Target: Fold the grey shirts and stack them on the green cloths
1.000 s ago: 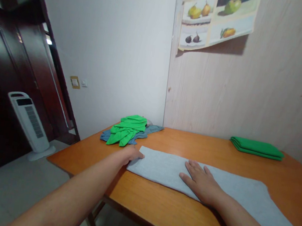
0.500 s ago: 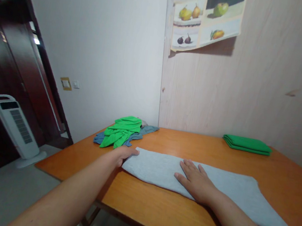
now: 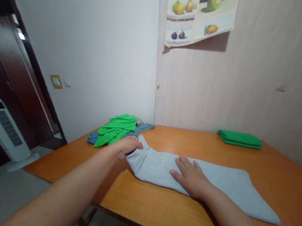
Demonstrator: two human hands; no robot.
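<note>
A light grey piece of clothing (image 3: 222, 180), folded into a long strip, stretches across the table; its exact kind does not show. My left hand (image 3: 130, 145) grips its left end and holds that end up off the tabletop, so the fabric bends and creases there. Flat on the middle of the strip lies my right hand (image 3: 189, 177), fingers spread, pressing the cloth. The strip's right end widens and slants toward the near right.
The orange wooden table (image 3: 155, 210) meets the wall. At its back left is a crumpled heap of green cloth (image 3: 118, 127) and blue-grey cloth (image 3: 145, 127). A folded green cloth (image 3: 239, 138) lies back right. On the floor at left stands a white tower heater or fan (image 3: 4, 127).
My left hand has lifted the left end of the grey cloth, which lay flat before. My right hand keeps its place on the fabric. The view has shifted slightly to the right.
</note>
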